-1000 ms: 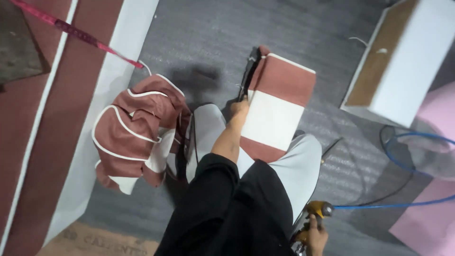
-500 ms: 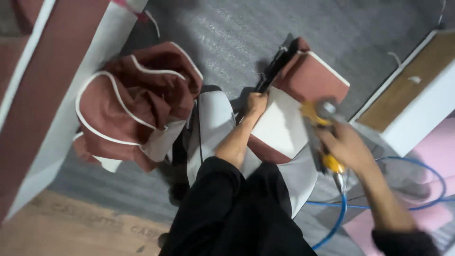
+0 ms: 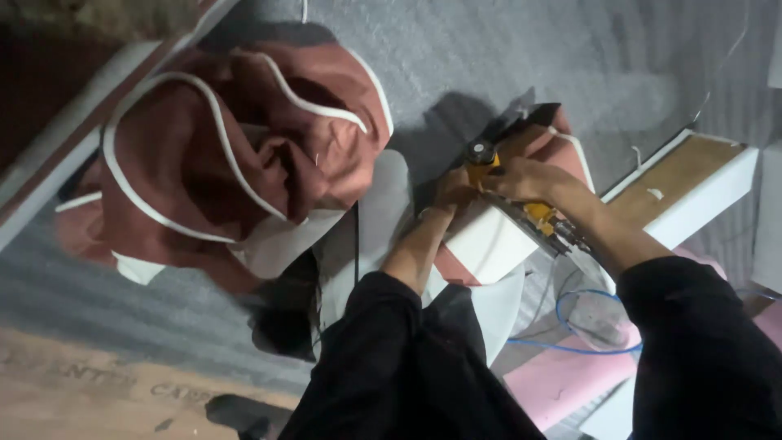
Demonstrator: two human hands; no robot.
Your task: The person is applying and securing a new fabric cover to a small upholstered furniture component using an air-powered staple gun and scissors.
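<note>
Your right hand (image 3: 529,181) is wrapped around the yellow stapler (image 3: 521,200), nose at the panel (image 3: 489,244) edge just beyond your left hand (image 3: 454,189), which pinches the fabric there; the stapler's long axis runs back toward your right forearm; left hand is nearer.

Both arms wear loose black sleeves. The left sleeve (image 3: 383,326) ends partway down the forearm, leaving the rest bare up to the left hand (image 3: 450,189) at about twelve o'clock. The right sleeve (image 3: 700,342), at four o'clock, is bulkier and creased, ending short of the wrist; the right hand (image 3: 521,179) is bare. No rings, watch or gloves show.
</note>
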